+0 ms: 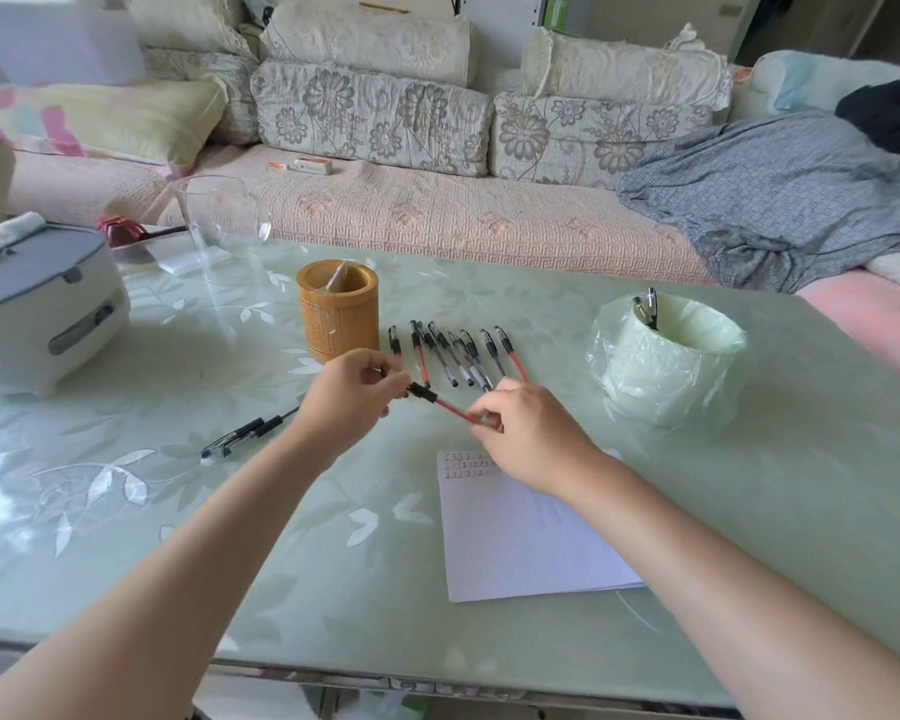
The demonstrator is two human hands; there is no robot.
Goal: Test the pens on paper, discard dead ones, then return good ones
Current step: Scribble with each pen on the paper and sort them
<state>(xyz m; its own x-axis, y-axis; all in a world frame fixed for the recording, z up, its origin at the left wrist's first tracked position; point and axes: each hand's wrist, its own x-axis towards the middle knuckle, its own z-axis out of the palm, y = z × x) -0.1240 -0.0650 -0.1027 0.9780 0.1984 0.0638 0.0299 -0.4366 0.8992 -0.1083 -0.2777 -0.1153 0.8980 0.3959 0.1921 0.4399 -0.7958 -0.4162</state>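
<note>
- One red pen [445, 406] is held just above the tabletop [749, 485]; the left grip [354, 392] pinches its black cap end and the right grip [520, 428] pinches the other end.
- Eight pens [462, 358] lie in a row just behind it, two of them red.
- One bamboo holder [339, 314] stands beside that row.
- Two black pens [240, 436] lie together on the left.
- Two more pens [650, 306] stand in one bag-lined bin [661, 376] on the right.
- One paper [526, 543], scribbled at its top, lies under the right wrist.
- Far left stand one glass jar [224, 220] and one white appliance [37, 304].

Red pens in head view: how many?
3. Held red pen spans left hand and right hand; second red pen lies near the row's left end; third red pen at its right end. More may hide in the bin or holder.
</note>
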